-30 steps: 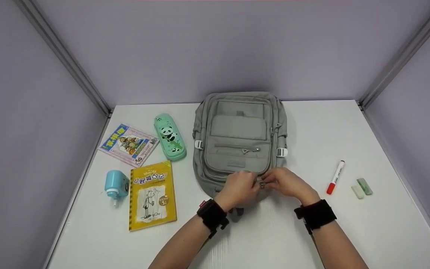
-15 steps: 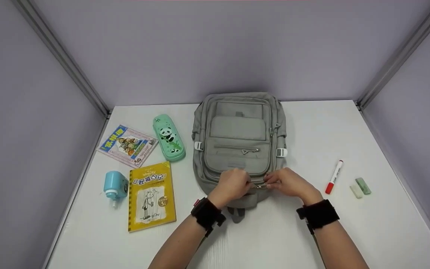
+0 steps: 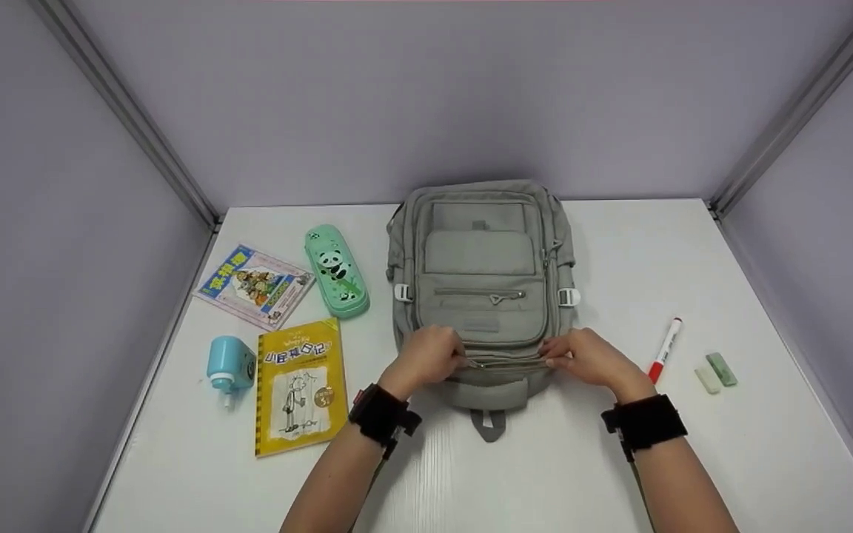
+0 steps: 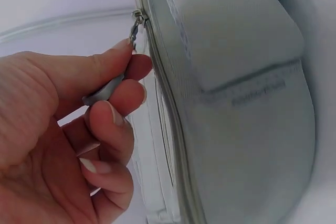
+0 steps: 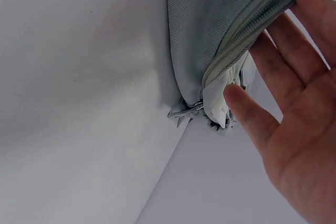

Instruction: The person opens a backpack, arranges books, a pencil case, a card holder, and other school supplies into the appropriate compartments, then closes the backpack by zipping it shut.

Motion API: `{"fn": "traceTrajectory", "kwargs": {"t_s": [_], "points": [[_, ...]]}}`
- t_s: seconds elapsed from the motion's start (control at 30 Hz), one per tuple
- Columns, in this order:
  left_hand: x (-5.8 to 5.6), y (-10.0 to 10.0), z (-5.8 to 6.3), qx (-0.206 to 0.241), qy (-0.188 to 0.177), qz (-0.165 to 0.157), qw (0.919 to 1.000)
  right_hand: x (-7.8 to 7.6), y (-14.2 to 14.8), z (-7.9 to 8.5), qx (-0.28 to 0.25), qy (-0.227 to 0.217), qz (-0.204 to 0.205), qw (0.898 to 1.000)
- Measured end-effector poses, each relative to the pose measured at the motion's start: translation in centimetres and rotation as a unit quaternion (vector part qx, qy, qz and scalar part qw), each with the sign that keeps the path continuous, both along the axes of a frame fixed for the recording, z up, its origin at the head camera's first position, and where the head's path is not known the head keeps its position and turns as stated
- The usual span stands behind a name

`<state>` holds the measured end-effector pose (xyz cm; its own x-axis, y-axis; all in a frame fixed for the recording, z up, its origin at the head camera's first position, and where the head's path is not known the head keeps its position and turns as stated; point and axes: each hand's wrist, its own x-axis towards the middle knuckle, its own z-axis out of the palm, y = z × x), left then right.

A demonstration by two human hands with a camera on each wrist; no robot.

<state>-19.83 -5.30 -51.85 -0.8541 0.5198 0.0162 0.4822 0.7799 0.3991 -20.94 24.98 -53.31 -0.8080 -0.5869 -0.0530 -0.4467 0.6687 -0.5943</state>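
Observation:
A grey backpack (image 3: 479, 253) lies front up on the white table, its top handle loop (image 3: 489, 426) toward me. At its near edge my left hand (image 3: 426, 355) pinches a zipper pull (image 4: 106, 90) between thumb and curled fingers; the slider (image 4: 138, 16) shows on the zip track in the left wrist view. My right hand (image 3: 591, 358) pinches the bag's fabric edge beside the same zip, at the near right corner. In the right wrist view the zip track (image 5: 251, 27) runs up to its fingertips, with the other fingers fairly straight.
Left of the bag lie a green panda pencil case (image 3: 337, 272), a colourful booklet (image 3: 255, 286), a yellow book (image 3: 303, 389) and a blue bottle (image 3: 230, 364). On the right are a red-capped marker (image 3: 666, 348) and two small erasers, one green (image 3: 722, 369), one pale (image 3: 707, 380).
My left hand has moved left along the bag's near edge with the zipper pull, away from my right hand. The right hand has shifted slightly right, still pinching the edge.

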Motion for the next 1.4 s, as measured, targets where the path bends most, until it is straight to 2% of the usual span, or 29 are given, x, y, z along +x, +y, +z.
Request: {"fn": "traceTrajectory", "kwargs": {"t_s": [0.2,0.27,0.37,0.47,0.53,0.63,0.77,0.9,1.0,1.1,1.2,1.27,1.4], "points": [[-0.8,-2.4,-0.5,-0.008,-0.01,0.045,0.9989,-0.4,0.6,-0.1,0.013,0.018,-0.003,1.0],[-1.0,-2.9,-0.7,-0.005,-0.024,0.056,0.9981,-0.5,0.4,0.0,0.02,0.018,-0.006,1.0],[-0.9,-3.2,-1.0,0.0,-0.053,0.052,0.9972,-0.2,-0.3,0.5,0.04,0.012,-0.015,0.999],[-0.7,-2.9,-1.2,-0.004,-0.065,0.041,0.9971,0.5,-1.8,0.9,0.072,0.014,-0.026,0.997],[-0.6,-2.6,-1.3,-0.008,-0.059,0.039,0.9974,1.1,-3.0,1.0,0.086,0.032,-0.018,0.996],[-0.3,-2.0,-1.5,-0.013,-0.042,0.041,0.9982,1.7,-4.9,0.8,0.086,0.063,0.019,0.994],[0.0,-1.4,-2.2,-0.011,-0.026,0.039,0.9989,2.0,-6.8,0.3,0.067,0.064,0.054,0.994],[0.1,-1.3,-2.7,0.001,-0.031,0.044,0.9986,1.7,-7.8,0.2,0.055,0.045,0.041,0.997],[0.2,-1.5,-2.8,0.028,-0.044,0.049,0.9974,1.6,-8.1,0.1,0.053,0.046,0.034,0.997],[0.2,-1.6,-2.6,0.067,-0.052,0.061,0.9945,1.8,-8.3,-0.1,0.072,0.071,0.044,0.994],[0.3,-1.6,-2.0,0.1,-0.033,0.066,0.9922,2.1,-8.5,-0.1,0.094,0.11,0.051,0.988],[0.4,-1.4,-1.6,0.104,-0.01,0.058,0.9929,2.3,-8.6,-0.1,0.1,0.13,0.047,0.985],[0.7,-1.0,-0.9,0.109,0.024,0.033,0.9932,2.3,-8.8,0.1,0.082,0.155,0.053,0.983]]}}
